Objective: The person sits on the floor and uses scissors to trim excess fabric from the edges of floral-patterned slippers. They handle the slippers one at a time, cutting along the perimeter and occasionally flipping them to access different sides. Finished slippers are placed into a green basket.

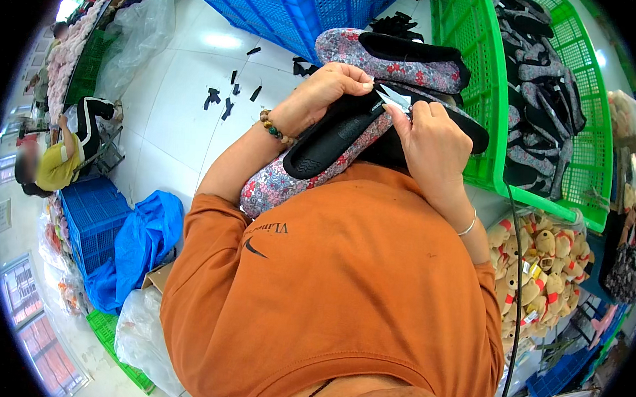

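**Two hands on a flowery slipper**

The person holds a flowery slipper (312,159) close to the orange shirt (342,292). The slipper has a black inside and lies tilted, with its toe end down by the shirt.

The left hand (326,92) has a bead bracelet on its wrist. Its grip is closed on the top edge of the slipper. The right hand (434,147) has a thin silver bangle. Its fingers are pinched together on a small white tag (393,97) at the slipper's top edge. The two hands almost touch above the slipper.

A second flowery slipper (395,60) lies just behind the held one, resting against the green crate (472,84). The green crate stands right of the slipper and is full of more dark slippers. A blue crate (291,9) stands behind the slipper, farther away.

Small black scraps (223,102) lie on the white floor (172,121), left of the slipper. A pile of small tan toy bears (542,272) sits below the green crate. A blue bag (142,240) lies far left of the shirt, and another person in a yellow top (57,162) sits well away.
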The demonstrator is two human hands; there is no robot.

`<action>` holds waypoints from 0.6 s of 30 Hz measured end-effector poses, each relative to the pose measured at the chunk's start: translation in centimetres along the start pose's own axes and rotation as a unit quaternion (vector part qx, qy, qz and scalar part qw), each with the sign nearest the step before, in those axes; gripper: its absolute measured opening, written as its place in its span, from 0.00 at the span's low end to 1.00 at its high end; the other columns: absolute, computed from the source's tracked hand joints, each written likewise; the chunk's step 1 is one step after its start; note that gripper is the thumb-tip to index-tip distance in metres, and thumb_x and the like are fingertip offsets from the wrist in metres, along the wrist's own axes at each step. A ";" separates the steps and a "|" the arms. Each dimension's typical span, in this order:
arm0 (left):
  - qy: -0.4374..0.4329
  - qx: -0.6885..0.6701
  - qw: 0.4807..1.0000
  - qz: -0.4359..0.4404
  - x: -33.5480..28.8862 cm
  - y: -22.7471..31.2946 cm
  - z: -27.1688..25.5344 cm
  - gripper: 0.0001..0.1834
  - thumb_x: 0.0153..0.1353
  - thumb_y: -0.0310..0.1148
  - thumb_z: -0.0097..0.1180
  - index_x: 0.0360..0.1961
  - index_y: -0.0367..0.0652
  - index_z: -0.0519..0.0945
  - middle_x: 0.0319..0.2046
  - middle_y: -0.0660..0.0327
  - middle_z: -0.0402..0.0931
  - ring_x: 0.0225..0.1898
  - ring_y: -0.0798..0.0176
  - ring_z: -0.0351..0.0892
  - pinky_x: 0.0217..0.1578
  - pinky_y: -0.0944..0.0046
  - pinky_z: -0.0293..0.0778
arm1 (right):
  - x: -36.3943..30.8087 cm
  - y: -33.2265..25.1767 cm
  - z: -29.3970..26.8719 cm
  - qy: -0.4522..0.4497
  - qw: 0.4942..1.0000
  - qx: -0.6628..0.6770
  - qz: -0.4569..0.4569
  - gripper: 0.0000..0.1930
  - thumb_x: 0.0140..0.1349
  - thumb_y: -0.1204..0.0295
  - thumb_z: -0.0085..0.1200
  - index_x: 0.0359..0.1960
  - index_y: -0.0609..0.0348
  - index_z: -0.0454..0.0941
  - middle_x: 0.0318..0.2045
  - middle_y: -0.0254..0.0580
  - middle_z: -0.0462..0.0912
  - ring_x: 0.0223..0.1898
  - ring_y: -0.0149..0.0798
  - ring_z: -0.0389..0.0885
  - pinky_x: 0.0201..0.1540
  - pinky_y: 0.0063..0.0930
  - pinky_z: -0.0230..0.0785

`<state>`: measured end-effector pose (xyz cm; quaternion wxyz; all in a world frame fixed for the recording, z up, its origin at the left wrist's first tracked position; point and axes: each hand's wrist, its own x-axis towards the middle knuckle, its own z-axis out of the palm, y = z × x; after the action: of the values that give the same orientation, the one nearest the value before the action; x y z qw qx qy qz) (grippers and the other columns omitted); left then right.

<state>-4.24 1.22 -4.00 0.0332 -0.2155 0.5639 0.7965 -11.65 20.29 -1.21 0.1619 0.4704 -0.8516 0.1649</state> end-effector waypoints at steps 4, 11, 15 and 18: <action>0.001 -0.008 1.000 -0.016 -0.3 0.3 0.2 0.04 0.58 0.26 0.54 0.31 0.37 0.78 0.28 0.68 0.76 0.29 0.76 0.74 0.34 0.76 0.71 | 0.0 0.0 -0.1 -0.005 1.000 -0.006 0.006 0.20 0.56 0.52 0.54 0.18 0.53 0.71 0.17 0.36 0.71 0.17 0.36 0.75 0.16 0.27 0.63; -0.007 -0.038 0.999 -0.021 0.0 -0.2 -0.3 0.05 0.58 0.27 0.53 0.32 0.36 0.77 0.28 0.66 0.77 0.28 0.75 0.75 0.32 0.75 0.73 | -0.1 0.0 0.1 -0.010 1.000 -0.001 0.014 0.20 0.57 0.51 0.54 0.18 0.54 0.71 0.17 0.36 0.72 0.17 0.37 0.75 0.16 0.28 0.64; -0.013 -0.036 0.999 -0.011 0.2 -0.6 -0.6 0.05 0.58 0.26 0.53 0.32 0.35 0.78 0.28 0.65 0.77 0.28 0.74 0.76 0.33 0.75 0.74 | 0.0 0.0 0.3 -0.010 1.000 0.017 0.013 0.21 0.57 0.51 0.53 0.17 0.54 0.71 0.17 0.37 0.72 0.16 0.39 0.75 0.16 0.29 0.63; -0.014 -0.039 0.999 -0.023 0.2 -0.4 -0.6 0.05 0.58 0.26 0.53 0.33 0.35 0.78 0.28 0.64 0.78 0.28 0.74 0.76 0.33 0.75 0.74 | 0.2 0.1 0.6 -0.002 1.000 0.029 0.013 0.21 0.58 0.51 0.52 0.17 0.55 0.70 0.17 0.37 0.73 0.16 0.40 0.74 0.16 0.29 0.63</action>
<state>-4.13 0.78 -4.64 0.0510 -0.2180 0.5265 0.8202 -11.92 19.94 -1.72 0.1444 0.4641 -0.8530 0.1904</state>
